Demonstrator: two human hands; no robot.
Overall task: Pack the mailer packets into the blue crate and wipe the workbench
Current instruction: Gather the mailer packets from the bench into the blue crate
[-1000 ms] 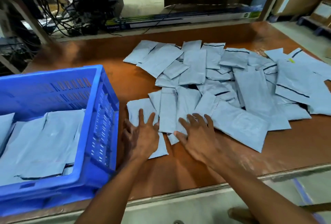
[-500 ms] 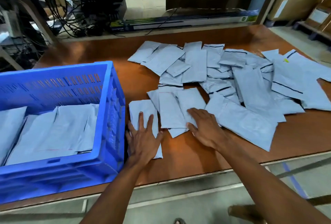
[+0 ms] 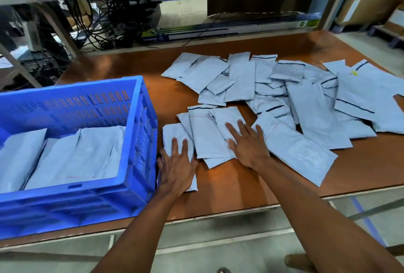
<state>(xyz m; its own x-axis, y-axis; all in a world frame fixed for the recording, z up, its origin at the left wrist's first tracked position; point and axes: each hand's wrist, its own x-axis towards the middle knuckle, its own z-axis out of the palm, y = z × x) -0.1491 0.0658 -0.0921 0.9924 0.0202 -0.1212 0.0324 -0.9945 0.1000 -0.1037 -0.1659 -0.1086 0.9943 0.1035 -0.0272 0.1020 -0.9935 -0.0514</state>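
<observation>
Cluttered shelving with a tangle of cables (image 3: 113, 19) stands behind the brown workbench (image 3: 229, 189), which carries the blue crate (image 3: 140, 141) at one end. Over the last second the right hand (image 3: 247, 146) has drawn a small overlapping group of packets (image 3: 207, 135) out of the main heap of mailer packets (image 3: 273, 89) and toward the crate, so a strip of bare wood now shows between that group and the heap farther from the crate. The left hand (image 3: 176, 169) has stayed on a single packet (image 3: 172, 133) lying just beside the crate's wall. Both hands lie flat with fingers spread, pressing down on the packets rather than pinching them, and nothing is lifted. This looks like gathering a batch to carry over the wall. Inside the crate several packets (image 3: 76, 154) already lean in rows, with room left above them. Most mailers remain on the bench away from the crate, so packing seems far from done and wiping has not begun.
</observation>
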